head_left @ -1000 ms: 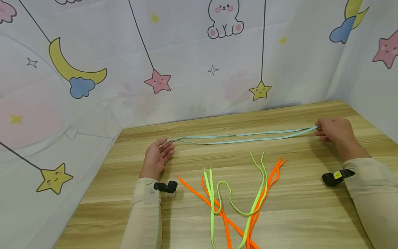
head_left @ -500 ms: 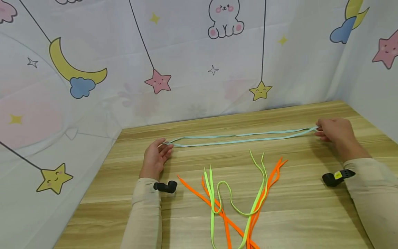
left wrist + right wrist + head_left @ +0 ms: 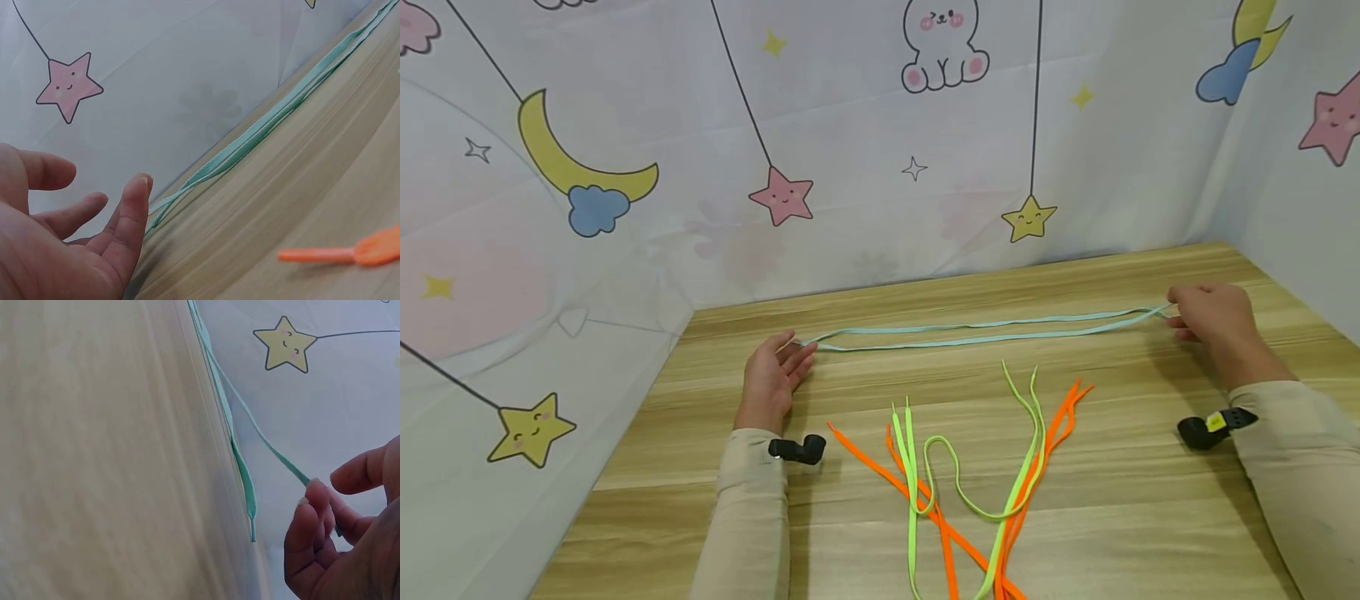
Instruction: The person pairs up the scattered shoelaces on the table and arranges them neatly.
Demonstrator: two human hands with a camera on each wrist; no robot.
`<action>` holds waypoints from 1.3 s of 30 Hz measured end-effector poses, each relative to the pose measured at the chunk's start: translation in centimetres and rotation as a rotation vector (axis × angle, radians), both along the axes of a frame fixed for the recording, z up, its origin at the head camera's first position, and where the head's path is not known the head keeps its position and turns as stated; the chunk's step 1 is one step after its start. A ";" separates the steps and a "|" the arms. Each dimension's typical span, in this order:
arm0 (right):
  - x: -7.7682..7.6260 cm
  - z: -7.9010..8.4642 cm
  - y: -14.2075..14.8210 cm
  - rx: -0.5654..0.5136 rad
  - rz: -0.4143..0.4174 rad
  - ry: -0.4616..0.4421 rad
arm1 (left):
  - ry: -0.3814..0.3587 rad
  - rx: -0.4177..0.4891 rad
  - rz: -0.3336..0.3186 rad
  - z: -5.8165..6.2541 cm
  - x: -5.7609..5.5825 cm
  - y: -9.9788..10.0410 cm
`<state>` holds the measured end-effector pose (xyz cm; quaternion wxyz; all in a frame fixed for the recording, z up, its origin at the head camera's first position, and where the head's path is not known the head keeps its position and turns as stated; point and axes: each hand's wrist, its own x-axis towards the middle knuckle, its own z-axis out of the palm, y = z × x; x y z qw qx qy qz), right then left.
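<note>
A pale mint-green shoelace (image 3: 955, 342) stretches in two strands across the far part of the table, between the two hands. At its left end is my left hand (image 3: 770, 379), palm turned inward and fingers loosely bent. In the left wrist view the thumb and fingers stand apart, and the lace (image 3: 250, 140) runs behind the fingers. My right hand (image 3: 1213, 321) is at the other end. The right wrist view shows one tipped strand (image 3: 245, 481) hanging free, while the other passes behind the fingertips (image 3: 319, 490), thumb apart from them.
Lime-green shoelaces (image 3: 958, 479) and orange shoelaces (image 3: 865, 457) lie crossed on the wooden table (image 3: 1120, 517) between the forearms. A white cloth wall (image 3: 865, 125) printed with stars and moons stands along the back and sides. Each wrist carries a small black camera.
The left fingers have loosened and shifted slightly left, and the near strand at that end has dropped a little. The right hand has drawn slightly right, off the lace's crossing ends.
</note>
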<state>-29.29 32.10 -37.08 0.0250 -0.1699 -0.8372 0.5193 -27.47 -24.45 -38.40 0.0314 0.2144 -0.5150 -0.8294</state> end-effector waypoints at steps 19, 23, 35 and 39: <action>0.0 -0.2 0.0 0.012 -0.011 0.017 | 0.032 0.023 -0.022 0.3 0.1 0.1; -0.3 -0.2 -0.2 -0.007 -0.008 0.032 | 0.031 0.011 -0.053 0.2 0.1 0.2; 0.0 0.5 -1.3 -0.007 0.076 0.073 | 0.023 -0.060 -0.089 0.4 0.2 1.1; 0.2 0.7 -2.2 0.018 0.101 0.087 | 0.040 -0.105 -0.132 0.5 0.3 1.9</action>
